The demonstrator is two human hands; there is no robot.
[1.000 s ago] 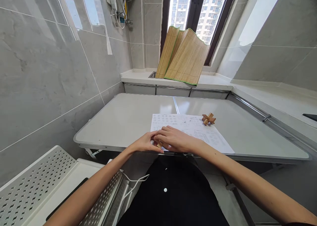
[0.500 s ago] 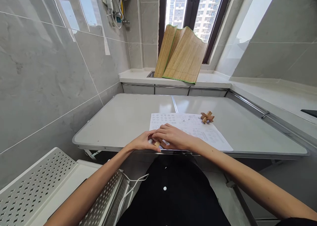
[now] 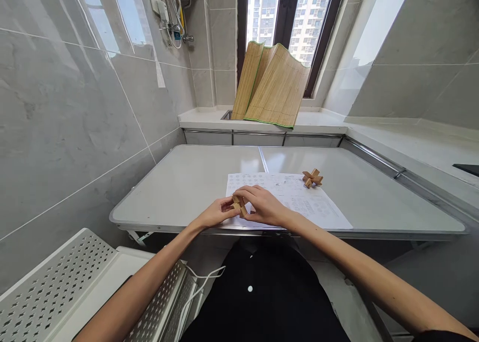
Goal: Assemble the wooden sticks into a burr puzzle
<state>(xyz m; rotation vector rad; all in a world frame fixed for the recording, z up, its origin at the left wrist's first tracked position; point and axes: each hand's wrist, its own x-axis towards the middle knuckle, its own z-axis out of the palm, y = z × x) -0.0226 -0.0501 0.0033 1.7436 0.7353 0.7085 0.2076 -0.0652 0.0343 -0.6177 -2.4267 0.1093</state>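
paper [image 3: 299, 199] beneath right hand [image 3: 265, 205], puzzle [image 3: 313, 178] beyond

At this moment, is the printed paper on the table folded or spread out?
Spread out: the printed paper lies flat on the table, its print visible beyond the right hand.

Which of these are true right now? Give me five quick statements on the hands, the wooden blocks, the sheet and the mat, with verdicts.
1. The left hand and right hand both have fingers on the held wooden blocks. True.
2. The star-shaped wooden cluster sits at the far right corner of the paper sheet. True.
3. The sheet is blank. False: it carries printed figures.
4. The right hand is gripping the star-shaped cluster. False: nothing is touching that cluster but what it rests on.
5. The mat lies flat on the table. False: the mat stands upright in front of the window.
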